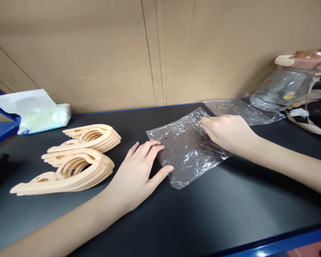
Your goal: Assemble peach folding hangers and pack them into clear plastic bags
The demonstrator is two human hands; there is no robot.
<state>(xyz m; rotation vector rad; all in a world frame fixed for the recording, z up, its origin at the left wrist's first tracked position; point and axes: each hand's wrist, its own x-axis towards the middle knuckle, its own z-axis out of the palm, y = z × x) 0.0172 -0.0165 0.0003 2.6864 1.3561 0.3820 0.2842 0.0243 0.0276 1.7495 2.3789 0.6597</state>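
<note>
A crumpled clear plastic bag (186,148) lies flat on the dark table top (216,214). My left hand (139,175) rests open beside it, fingers stretched out, fingertips and thumb touching the bag's left edge. My right hand (227,134) lies on the bag's far right part, fingers curled and pressed together on the film near its top edge. Two stacks of peach-coloured plastic handles (77,160) lie to the left of my left hand.
A second clear bag (238,109) lies behind my right hand. A transparent water bottle with a pink lid (291,82) lies at the right with straps. A white packet of wipes (40,114) sits at the back left. A cardboard wall (149,50) closes the back.
</note>
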